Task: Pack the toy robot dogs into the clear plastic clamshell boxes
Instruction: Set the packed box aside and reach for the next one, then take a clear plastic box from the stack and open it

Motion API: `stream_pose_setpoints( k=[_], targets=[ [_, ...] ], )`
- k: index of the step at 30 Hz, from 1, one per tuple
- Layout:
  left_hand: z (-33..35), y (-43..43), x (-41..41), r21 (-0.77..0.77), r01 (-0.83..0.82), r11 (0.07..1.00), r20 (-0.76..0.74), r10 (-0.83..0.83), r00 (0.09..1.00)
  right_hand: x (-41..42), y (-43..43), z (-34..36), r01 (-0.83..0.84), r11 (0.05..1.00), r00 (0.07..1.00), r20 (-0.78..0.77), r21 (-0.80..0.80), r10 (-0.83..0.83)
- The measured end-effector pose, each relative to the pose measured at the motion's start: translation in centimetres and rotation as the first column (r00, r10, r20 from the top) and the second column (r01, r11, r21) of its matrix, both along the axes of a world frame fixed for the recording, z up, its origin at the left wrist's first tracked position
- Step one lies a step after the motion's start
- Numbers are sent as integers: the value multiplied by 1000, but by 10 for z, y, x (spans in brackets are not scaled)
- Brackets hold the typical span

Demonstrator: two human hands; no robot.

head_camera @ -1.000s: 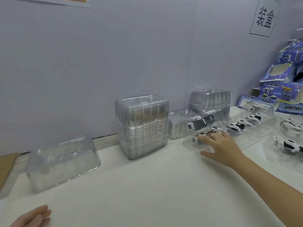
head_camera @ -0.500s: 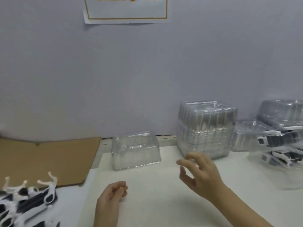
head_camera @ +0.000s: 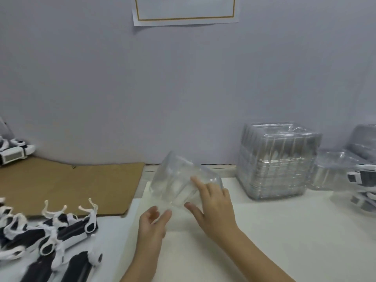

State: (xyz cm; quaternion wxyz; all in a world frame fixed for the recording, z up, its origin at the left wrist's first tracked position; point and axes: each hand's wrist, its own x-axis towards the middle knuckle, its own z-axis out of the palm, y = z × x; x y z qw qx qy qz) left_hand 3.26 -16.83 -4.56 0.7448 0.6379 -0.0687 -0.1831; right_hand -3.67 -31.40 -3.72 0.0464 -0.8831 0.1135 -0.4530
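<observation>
A clear empty clamshell box [head_camera: 175, 180] is tilted above the white table [head_camera: 295, 231] at the centre. My right hand [head_camera: 213, 208] grips its right side, index finger laid over the top and thumb underneath. My left hand [head_camera: 152, 224] pinches the box's lower front rim between thumb and fingers. A heap of black-and-white toy robot dogs [head_camera: 67, 231] lies at the lower left, apart from both hands.
A tall stack of nested clear clamshells [head_camera: 278, 161] stands at the right by the wall. Boxes with dogs inside [head_camera: 364, 176] sit at the far right edge. Brown cardboard [head_camera: 71, 186] lies left of the box, with one more dog [head_camera: 14, 155] at the far left.
The view swung left. My right hand left the packed boxes, crossed to the single box by the wall and lifted it tilted. My left hand came up to its rim.
</observation>
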Motion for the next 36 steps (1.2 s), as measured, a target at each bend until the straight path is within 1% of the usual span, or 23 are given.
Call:
stream_pose_setpoints(
  k=[1, 2, 3, 4, 7, 9, 11, 14, 16, 19, 21, 23, 26, 28, 32, 36],
  targets=[
    [6, 2, 1, 6, 85, 996, 35, -85, 996, -8, 4, 4, -56, 988, 997, 57, 143, 48],
    [13, 4, 0, -6, 177, 984, 84, -176, 981, -14, 10, 11, -119, 945, 991, 89, 304, 97],
    [23, 6, -1, -21, 252, 968, 144, -246, 958, -20, 16, 17, -173, 880, 984, 115, 442, 135],
    [33, 6, -4, -36, 300, 953, 201, -287, 937, -24, 20, 23, -212, 813, 977, 136, 543, 164],
    [55, 0, -10, -107, 326, 939, 322, -278, 905, -31, 26, 29, -286, 666, 957, 177, 689, 228],
    [61, -5, -12, -148, 334, 931, 338, -270, 902, -35, 27, 34, -322, 558, 943, 206, 765, 261],
    [61, -6, -15, -185, 345, 920, 336, -271, 902, -38, 25, 36, -348, 500, 932, 238, 793, 273],
    [57, -9, -20, -238, 348, 907, 287, -277, 917, -43, 18, 37, -354, 478, 931, 253, 803, 264],
    [53, -12, -23, -299, 351, 887, 209, -298, 931, -45, 15, 37, -346, 468, 935, 254, 813, 249],
    [51, -13, -26, -375, 345, 861, 106, -330, 938, -45, 16, 38, -336, 480, 937, 238, 810, 255],
    [52, -13, -27, -382, 334, 862, 89, -326, 941, -45, 16, 38, -338, 475, 937, 243, 813, 251],
    [56, -12, -28, -319, 297, 900, 136, -267, 954, -45, 15, 38, -338, 466, 937, 246, 818, 248],
    [59, -12, -30, -175, 193, 965, 302, -134, 944, -47, 17, 41, -323, 485, 942, 228, 813, 245],
    [61, -12, -31, -151, 153, 977, 355, -91, 930, -48, 19, 43, -323, 504, 944, 238, 801, 227],
    [66, -15, -34, -156, 140, 978, 341, -80, 937, -50, 16, 47, -324, 570, 945, 290, 755, 152],
    [71, -15, -35, -187, 158, 970, 332, -90, 939, -54, 11, 55, -339, 579, 935, 335, 741, 119]
  ],
)
